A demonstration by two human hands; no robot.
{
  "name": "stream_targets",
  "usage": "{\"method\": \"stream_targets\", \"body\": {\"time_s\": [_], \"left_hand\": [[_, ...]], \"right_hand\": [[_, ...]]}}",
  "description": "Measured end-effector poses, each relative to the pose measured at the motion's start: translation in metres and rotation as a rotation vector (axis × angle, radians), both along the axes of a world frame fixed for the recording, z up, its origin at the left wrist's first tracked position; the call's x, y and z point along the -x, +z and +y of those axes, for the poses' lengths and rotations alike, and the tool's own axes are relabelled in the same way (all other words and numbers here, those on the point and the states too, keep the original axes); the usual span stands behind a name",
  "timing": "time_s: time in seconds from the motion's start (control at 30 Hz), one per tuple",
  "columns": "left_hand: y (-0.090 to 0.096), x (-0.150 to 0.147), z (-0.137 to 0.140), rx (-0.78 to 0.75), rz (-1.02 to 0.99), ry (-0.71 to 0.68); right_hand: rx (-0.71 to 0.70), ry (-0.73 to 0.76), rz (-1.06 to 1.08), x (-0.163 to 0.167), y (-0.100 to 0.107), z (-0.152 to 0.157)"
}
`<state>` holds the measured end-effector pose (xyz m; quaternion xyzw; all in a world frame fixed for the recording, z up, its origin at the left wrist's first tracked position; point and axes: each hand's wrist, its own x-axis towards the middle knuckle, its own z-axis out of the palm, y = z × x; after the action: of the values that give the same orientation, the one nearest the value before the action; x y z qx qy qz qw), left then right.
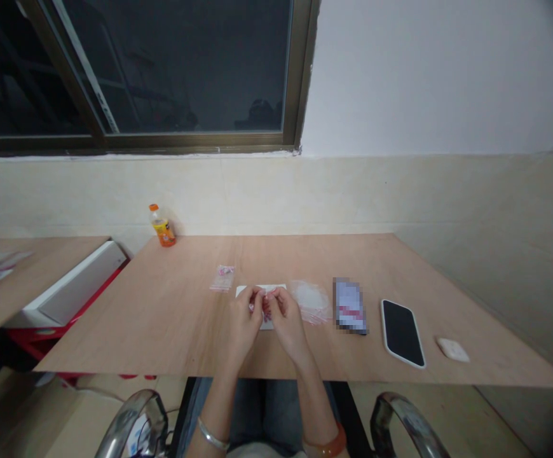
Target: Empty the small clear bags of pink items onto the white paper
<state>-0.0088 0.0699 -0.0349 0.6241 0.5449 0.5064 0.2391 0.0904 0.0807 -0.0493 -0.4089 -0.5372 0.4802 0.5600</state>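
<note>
My left hand [246,318] and my right hand [286,319] meet over a white sheet or shallow tray [279,288] near the middle of the table. Both are closed in a pinch, thumbs and fingertips almost touching. A reddish bit shows at the fingertips, too small to name. Below them on the white surface lie small pink and red pieces [267,310], partly covered by my fingers. Just right of my right hand is a pile of clear zip bags [311,300] with pinkish edges. Beyond my left hand lies a small clear bag [223,278] with pink pieces inside.
On the right lie a pixelated phone-like object [349,306], a white-edged phone [403,334] and a small white case [452,349]. An orange-capped drink bottle [163,226] stands at the back left. A long white box [71,286] sits between this table and another.
</note>
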Motion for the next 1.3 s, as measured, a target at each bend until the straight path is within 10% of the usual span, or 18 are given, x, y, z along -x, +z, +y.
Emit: {"method": "stream_targets", "body": {"time_s": [1.3], "left_hand": [[-0.026,0.012,0.012,0.037,-0.051,0.102]], "right_hand": [[0.048,-0.088,-0.006,0.009,-0.015,0.004]]}}
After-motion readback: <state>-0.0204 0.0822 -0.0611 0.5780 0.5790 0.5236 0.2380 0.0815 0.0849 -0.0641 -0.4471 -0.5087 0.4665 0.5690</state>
